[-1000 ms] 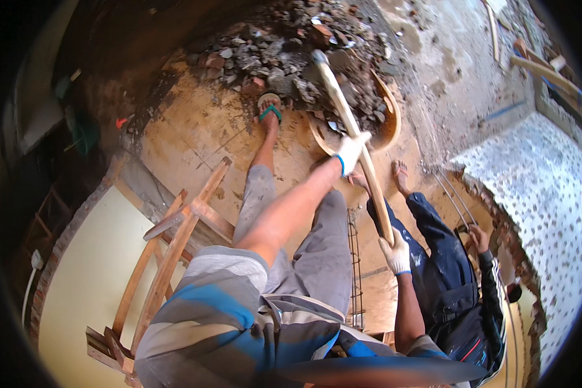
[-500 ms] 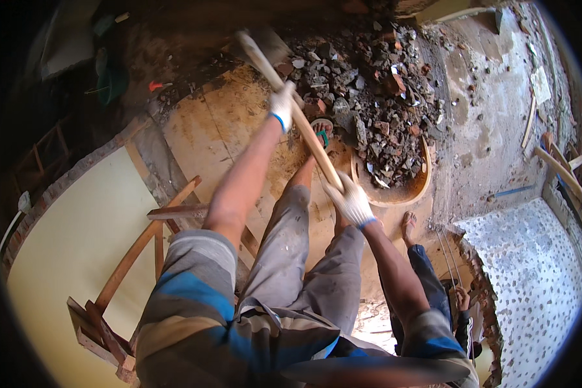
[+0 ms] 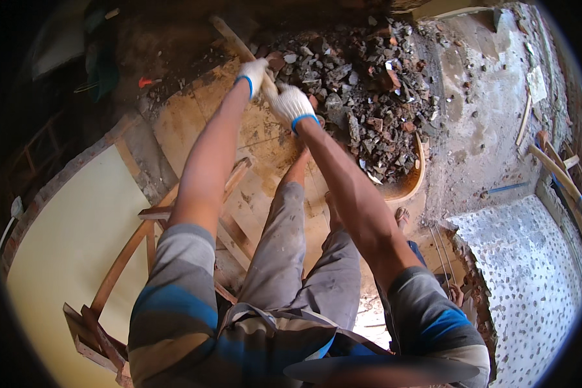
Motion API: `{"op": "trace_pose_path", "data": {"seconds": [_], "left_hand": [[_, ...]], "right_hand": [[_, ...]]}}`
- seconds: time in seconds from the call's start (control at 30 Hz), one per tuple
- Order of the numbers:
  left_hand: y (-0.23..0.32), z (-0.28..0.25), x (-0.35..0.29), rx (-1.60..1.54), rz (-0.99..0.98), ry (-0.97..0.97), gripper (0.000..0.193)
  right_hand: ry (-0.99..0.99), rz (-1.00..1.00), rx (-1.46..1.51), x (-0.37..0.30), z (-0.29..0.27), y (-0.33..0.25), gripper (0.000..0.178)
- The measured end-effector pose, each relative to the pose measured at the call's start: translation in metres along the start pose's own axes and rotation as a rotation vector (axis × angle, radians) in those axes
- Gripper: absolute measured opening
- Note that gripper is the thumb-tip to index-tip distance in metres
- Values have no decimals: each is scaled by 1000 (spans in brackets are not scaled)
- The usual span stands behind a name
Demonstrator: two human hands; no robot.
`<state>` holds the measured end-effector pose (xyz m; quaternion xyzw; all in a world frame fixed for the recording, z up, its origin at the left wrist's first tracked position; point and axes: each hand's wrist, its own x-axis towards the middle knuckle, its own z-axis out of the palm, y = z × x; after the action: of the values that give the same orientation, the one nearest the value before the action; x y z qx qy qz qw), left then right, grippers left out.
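Note:
Both my hands wear white knit gloves with blue cuffs and are closed around a long wooden-handled tool (image 3: 231, 37), one close behind the other. My left hand (image 3: 255, 75) grips farther up the shaft, and my right hand (image 3: 291, 107) sits just below it. The handle slants up to the far left, its tip in the dim area; the tool's head cannot be made out. Right of my hands lies a heap of rubble (image 3: 368, 97), grey chunks and broken red brick. At its near side curves the tan rim of a rounded container (image 3: 422, 169), partly filled with rubble.
A wooden stand (image 3: 119, 268) leans by a cream panel (image 3: 71, 220) on the left. To the right lies a speckled white slab (image 3: 524, 258) with a broken edge. Another person's foot (image 3: 402, 216) and hand (image 3: 456, 295) show beside it. Loose timber (image 3: 559, 171) lies farther right.
My right hand has slid up the handle to beside my left hand. Both hands and the tool have moved up and to the left.

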<state>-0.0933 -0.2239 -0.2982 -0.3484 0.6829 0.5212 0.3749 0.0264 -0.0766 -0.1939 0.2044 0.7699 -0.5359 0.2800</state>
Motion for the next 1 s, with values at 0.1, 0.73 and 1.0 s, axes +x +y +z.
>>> {"op": "trace_pose_path", "data": {"seconds": [0.1,0.73,1.0], "left_hand": [[-38,45,-38,63,62,76,27],[-231,296,-282,251,124,-225,42],[-284,314,-303,-200,-164,-296,39]], "right_hand": [[28,1,104,-51,-16,35,57],[181,272,504,-381,-157,216,53],[224,592,531,-562,-141,236,47]]}}
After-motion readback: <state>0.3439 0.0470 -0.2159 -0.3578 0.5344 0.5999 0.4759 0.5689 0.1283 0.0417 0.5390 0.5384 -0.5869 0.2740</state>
